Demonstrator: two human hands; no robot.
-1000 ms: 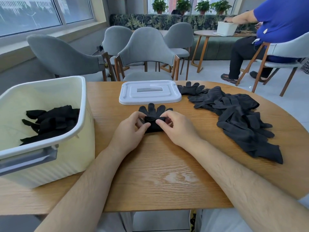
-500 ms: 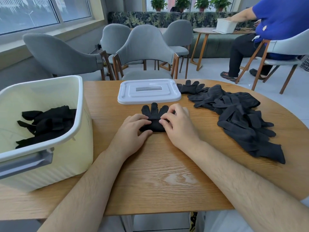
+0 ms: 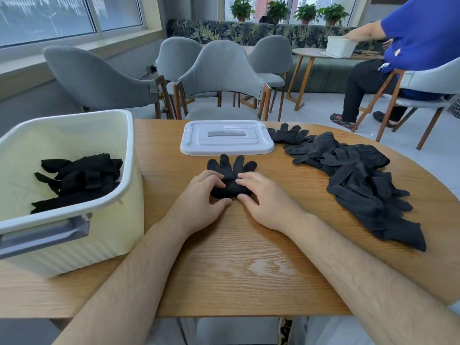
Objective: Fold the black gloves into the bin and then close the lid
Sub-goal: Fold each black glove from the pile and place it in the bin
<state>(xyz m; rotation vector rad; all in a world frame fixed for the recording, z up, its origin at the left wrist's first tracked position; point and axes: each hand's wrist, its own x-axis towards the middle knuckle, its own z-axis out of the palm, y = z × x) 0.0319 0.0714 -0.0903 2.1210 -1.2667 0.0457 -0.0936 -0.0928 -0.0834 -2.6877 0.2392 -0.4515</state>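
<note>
1. Progress looks partial: several folded gloves (image 3: 79, 178) lie in the cream bin (image 3: 129, 170) at the left of the table (image 3: 249, 257). A large pile of loose gloves (image 3: 361, 180) lies on the right, well apart from the bin.
2. The lid (image 3: 226, 138) lies flat on the table beyond the hands, off the bin, so closing is not yet done.
3. One glove (image 3: 231, 175) lies mid-table, just in front of the lid. Its fingers fan away from the person and its cuff end is doubled into a thick fold.
4. The left hand (image 3: 199, 202) curls over that fold, fingers on top and thumb at the near edge, pinching it.
5. The right hand (image 3: 266, 197) mirrors it from the other side, fingers close together on the fold and thumb against its near edge.
6. Both forearms reach in low over the table, wrists near the wood.
</note>
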